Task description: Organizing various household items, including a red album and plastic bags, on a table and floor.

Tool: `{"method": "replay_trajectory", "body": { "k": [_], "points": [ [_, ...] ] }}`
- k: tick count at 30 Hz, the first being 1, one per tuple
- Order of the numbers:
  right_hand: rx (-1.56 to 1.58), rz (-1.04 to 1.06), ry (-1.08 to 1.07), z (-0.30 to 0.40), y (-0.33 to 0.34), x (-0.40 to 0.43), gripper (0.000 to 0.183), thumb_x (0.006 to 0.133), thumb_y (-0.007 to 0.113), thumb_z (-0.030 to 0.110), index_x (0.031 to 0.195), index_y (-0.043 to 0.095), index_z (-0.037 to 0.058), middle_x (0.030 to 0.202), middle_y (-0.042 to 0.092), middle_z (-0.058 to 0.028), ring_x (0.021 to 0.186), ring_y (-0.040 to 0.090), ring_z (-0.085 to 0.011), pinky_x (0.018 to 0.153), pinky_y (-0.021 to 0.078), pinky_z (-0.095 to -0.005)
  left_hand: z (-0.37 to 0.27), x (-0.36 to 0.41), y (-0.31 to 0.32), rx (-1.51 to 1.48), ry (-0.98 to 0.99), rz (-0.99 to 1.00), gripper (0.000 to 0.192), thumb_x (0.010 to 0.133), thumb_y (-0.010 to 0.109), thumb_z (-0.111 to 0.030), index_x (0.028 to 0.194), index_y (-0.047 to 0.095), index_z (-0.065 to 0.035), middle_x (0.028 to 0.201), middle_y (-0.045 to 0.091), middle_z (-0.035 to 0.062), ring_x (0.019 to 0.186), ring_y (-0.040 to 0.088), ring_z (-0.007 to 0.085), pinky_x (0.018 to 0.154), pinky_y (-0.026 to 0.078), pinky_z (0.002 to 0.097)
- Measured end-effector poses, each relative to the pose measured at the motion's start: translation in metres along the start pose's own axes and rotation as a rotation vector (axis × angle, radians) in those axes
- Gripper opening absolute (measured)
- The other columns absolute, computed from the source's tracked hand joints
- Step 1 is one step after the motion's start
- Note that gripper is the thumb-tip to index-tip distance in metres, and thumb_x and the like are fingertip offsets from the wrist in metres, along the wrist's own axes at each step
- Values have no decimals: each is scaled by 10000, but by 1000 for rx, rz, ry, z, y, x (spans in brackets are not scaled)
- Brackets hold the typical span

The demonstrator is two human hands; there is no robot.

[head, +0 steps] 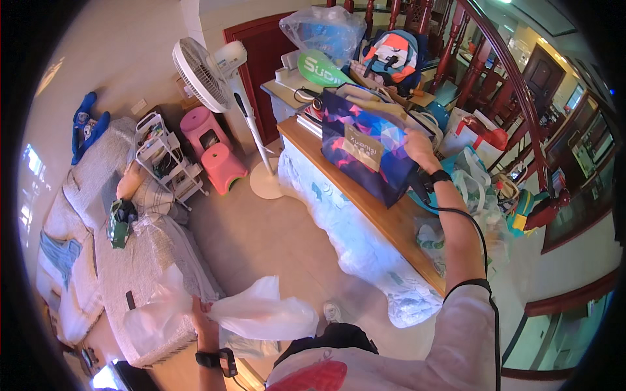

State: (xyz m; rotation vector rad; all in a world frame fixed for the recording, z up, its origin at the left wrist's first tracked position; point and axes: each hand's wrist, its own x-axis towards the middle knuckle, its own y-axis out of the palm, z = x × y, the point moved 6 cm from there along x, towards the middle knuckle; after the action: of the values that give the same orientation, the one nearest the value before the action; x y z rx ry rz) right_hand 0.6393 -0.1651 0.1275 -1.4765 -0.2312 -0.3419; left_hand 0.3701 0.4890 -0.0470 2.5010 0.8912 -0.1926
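Observation:
My left hand (204, 315) grips a crumpled white translucent plastic bag (264, 310), which spreads out on both sides of the fist at the lower left. At the upper right, my right hand (419, 149) holds the right side of a shopping bag (352, 141) with a purple, blue and pink geometric print and a tan printed panel. The shopping bag stands tilted on a long wooden bench top (337, 181); its contents are mostly hidden. Behind the bag rests a green paddle-shaped racket cover (320, 68) with white lettering.
A white pedestal fan (266, 176) and pink plastic stools (220, 166) stand beyond the floor gap. Left of them are a white rolling cart (168, 151) and a cloth-covered sofa (146, 264). Plastic bags (474, 195) crowd beside my right arm, below a dark red wooden railing (513, 73).

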Motion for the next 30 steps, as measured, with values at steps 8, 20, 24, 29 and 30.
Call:
{"method": "replay_trajectory", "body": {
  "k": [8,20,24,29,30],
  "points": [
    [289,-155,-275,106,-33,-43,516,683,685,221,1086,459,-9,1073,500,-218,996,482,-361,848,398,-406,26,5,50,-139,-112,-13,305,809,604,-341,647,425,-154,571,346,-28,546,387,115,514,397,284],
    [741,77,-668,358,94,-233,499,544,640,76,1024,504,76,913,577,-139,882,541,-300,790,389,-401,-5,-61,171,-317,-112,342,261,894,482,-238,681,384,-125,577,274,-40,533,268,103,674,364,258],
    [687,-52,-696,354,77,-219,184,564,567,29,745,542,55,764,532,-120,776,527,-321,658,405,-427,-9,-52,139,-402,-139,385,277,893,469,-293,682,389,-131,580,271,-41,550,269,102,771,350,297],
    [940,238,-825,355,64,-221,214,589,550,4,791,498,46,779,521,-144,787,506,-345,658,408,-418,-27,-42,118,-481,-185,394,276,877,496,-314,703,406,-120,577,276,-39,564,275,108,816,347,320],
    [892,515,-786,365,65,-226,217,601,544,1,803,479,43,810,525,-161,811,494,-359,665,410,-407,-25,-30,100,-518,-177,415,241,862,523,-309,752,444,-111,604,338,-23,592,348,121,809,370,320]
  ]
}}
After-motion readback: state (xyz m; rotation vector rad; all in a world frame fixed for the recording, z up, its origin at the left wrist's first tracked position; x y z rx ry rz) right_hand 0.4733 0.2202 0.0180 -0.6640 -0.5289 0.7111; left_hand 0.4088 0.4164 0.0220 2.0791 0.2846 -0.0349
